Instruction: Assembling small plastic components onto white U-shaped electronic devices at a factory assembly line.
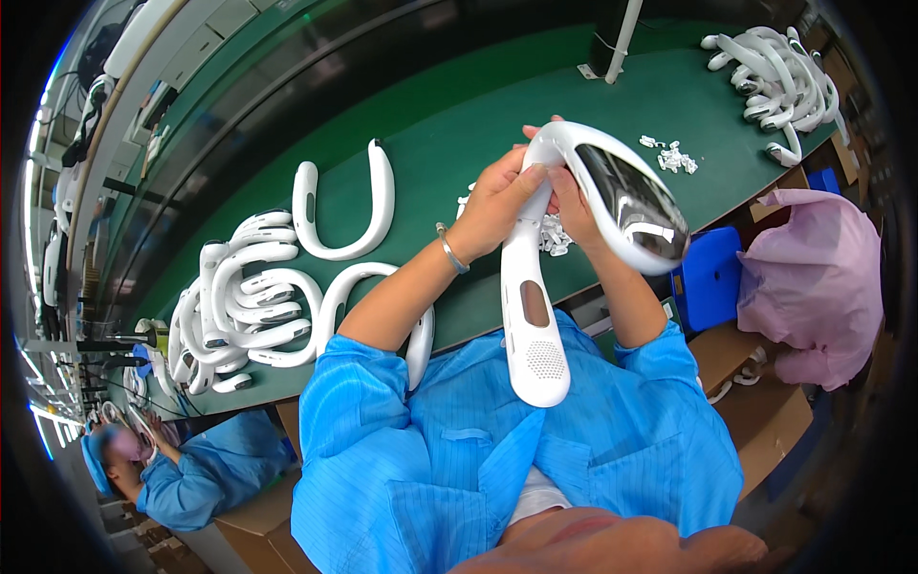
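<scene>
Raised above the green bench is a white U-shaped neckband device (524,263), with a dark glossy panel on one end and a grid of small holes on the other. My left hand (490,209) is closed around its curved middle, thumb on top. Beside it, my right hand (576,206) grips the same bend, partly hidden behind the device. Small white plastic parts (555,235) lie on the bench beneath. To the left, a single neckband (382,196) rests flat, and another (333,304) is partly covered by my left forearm.
A heap of neckbands (222,297) fills the bench's left side; a second heap (789,91) is at far right. More small white parts (677,159) lie right. A post (624,38) rises behind. Right are a blue bin (708,277) and a person in pink (813,282); another person (215,469) works left.
</scene>
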A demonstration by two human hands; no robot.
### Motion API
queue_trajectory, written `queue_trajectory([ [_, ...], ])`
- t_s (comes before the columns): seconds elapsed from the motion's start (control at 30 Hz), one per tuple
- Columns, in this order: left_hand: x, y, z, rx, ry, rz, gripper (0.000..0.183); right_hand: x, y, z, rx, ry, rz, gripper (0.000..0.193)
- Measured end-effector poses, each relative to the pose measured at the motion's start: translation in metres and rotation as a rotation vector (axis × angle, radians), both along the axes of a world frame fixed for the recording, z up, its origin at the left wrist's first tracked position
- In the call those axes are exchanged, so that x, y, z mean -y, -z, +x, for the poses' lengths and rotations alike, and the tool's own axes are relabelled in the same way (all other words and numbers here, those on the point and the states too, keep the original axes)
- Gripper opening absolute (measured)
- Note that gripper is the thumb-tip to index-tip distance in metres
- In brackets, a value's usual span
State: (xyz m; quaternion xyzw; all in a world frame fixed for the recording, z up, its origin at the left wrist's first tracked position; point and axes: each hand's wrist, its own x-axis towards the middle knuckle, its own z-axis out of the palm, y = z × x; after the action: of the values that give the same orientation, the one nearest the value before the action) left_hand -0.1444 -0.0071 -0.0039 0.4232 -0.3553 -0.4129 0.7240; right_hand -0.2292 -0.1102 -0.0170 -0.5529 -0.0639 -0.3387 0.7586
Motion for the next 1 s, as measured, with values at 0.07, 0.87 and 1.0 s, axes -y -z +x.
queue_trajectory([
  [0.07,0.002,0.003,-0.001,-0.025,-0.005,0.059,0.03,0.025,0.026,0.003,-0.149,0.364,-0.758,0.042],
  [0.87,0.0,0.015,-0.002,-0.508,0.238,0.426,0.038,0.118,0.023,-0.008,-0.467,0.317,-0.417,0.026],
  [1.0,0.012,0.03,0.009,-0.315,0.07,0.319,0.049,0.2,0.059,-0.037,-0.91,0.778,-1.477,0.023],
])
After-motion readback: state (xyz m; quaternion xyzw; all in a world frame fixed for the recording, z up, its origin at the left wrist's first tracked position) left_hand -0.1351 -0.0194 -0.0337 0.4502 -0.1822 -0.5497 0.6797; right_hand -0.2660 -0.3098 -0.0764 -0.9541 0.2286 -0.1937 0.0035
